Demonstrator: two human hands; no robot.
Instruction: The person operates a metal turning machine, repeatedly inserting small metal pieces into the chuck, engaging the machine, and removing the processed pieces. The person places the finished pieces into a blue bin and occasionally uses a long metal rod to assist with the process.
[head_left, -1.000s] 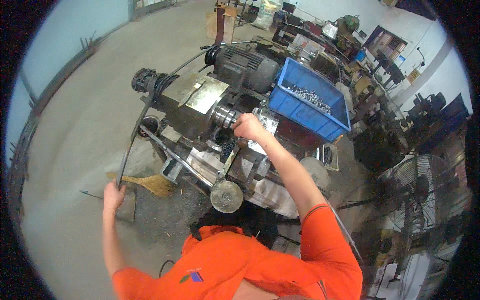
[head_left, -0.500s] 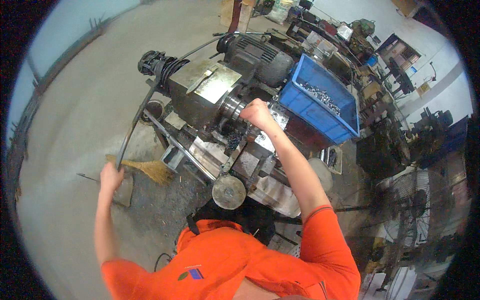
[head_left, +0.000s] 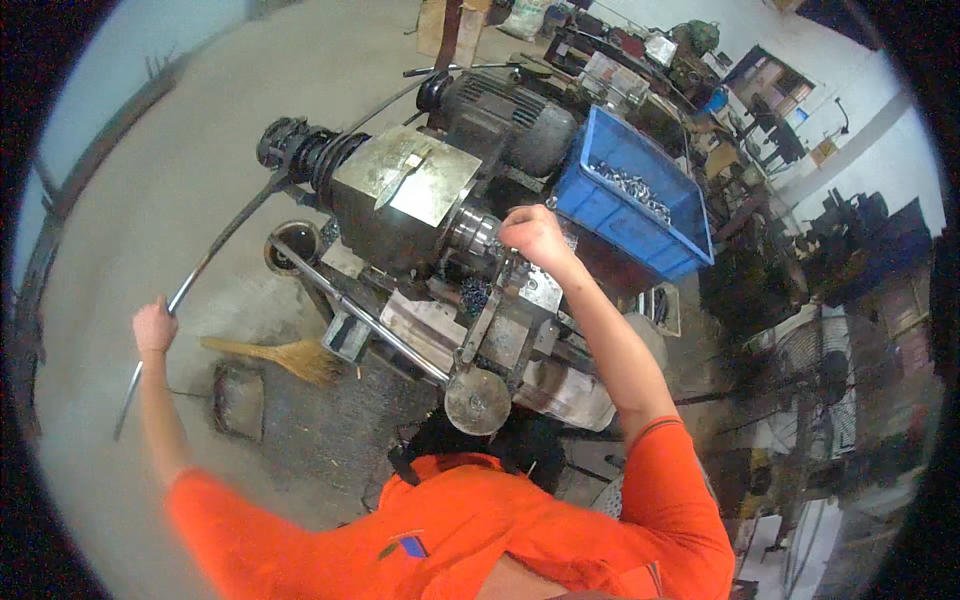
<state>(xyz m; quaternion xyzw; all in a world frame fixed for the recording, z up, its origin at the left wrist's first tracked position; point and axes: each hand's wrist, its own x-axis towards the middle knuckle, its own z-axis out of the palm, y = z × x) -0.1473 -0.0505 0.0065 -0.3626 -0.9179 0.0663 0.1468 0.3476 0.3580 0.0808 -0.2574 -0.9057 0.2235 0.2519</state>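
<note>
My left hand is out to the left, fingers wrapped round a long metal lever. The lever runs up to the left end of a greasy lathe, and its free end sticks out below my fist. My right hand is closed just right of the lathe's shiny round chuck, over the tooling. Whatever its fingers hold is hidden behind the hand. Dark metal chips lie below the chuck. A flat spatula-like tool rests on the lathe's metal top cover.
A blue crate of small metal parts stands behind my right hand. Closer in are a steel bar and a round metal disc. On the floor at left lie a straw broom and a dustpan. A fan stands at right.
My left hand has swung outward to the left with the lever, which now slants further from the lathe. My right hand stays near the chuck, a little further right of it.
</note>
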